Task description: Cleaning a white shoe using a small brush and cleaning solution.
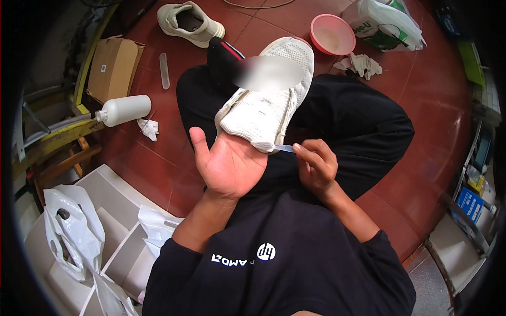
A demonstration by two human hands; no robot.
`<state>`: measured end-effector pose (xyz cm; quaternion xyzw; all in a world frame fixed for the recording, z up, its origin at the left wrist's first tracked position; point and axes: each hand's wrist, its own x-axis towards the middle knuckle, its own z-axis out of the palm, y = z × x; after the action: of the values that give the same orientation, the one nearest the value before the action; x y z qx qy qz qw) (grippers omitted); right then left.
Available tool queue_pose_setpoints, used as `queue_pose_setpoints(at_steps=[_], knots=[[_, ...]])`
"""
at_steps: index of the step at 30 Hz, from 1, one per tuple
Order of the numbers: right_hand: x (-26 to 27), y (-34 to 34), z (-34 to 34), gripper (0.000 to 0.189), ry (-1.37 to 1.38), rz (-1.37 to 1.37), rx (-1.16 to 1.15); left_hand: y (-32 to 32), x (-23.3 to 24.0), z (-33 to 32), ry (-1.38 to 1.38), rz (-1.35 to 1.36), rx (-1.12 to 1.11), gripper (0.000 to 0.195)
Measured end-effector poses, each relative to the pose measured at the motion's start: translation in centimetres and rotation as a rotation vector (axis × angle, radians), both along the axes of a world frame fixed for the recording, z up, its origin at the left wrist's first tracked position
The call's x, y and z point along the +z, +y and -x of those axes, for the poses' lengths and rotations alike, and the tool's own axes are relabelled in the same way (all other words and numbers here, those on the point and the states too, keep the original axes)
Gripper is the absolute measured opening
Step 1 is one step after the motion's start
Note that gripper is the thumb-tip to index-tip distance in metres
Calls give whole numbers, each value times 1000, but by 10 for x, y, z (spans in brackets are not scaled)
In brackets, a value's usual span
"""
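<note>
A white textured-fabric sneaker (257, 112) rests over my crossed legs, its toe pointing away from me. My left hand (233, 170) is palm up at its near end, the fingers hidden under the shoe's tongue and the thumb standing out to the side. In my right hand (318, 164), a thin bluish strip-like tool (284, 148) is pinched between thumb and fingers. Its tip meets the near right corner of the tongue. A blurred patch covers the shoe's middle.
A second sneaker (191, 23), a pink bowl (334, 34), a crumpled cloth (359, 66) and a plastic bag (385, 25) sit on the red tiled floor. To the left are a white bottle (126, 110), a cardboard box (114, 69), a clear strip (164, 71) and a divided white container (118, 219).
</note>
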<state>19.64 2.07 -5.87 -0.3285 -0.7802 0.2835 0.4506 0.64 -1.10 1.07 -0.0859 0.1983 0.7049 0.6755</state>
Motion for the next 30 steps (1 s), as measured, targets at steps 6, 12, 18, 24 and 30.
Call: queue_pose_setpoints(at_steps=[6, 12, 18, 24, 30], knots=[[-1, -13, -22, 43, -68, 40, -33, 4, 4, -5, 37, 1, 14, 101], [28, 12, 26, 40, -112, -28, -28, 4, -1, -9, 125, -25, 5, 103], [46, 6, 3, 38, -251, -25, -44, 1, 0, -7, 98, -60, -20, 102], [65, 22, 34, 33, -331, -84, -9, 3, 2, -5, 129, -8, -4, 103], [69, 21, 6, 36, -388, -74, 14, 0, -3, -5, 141, -51, -29, 104]])
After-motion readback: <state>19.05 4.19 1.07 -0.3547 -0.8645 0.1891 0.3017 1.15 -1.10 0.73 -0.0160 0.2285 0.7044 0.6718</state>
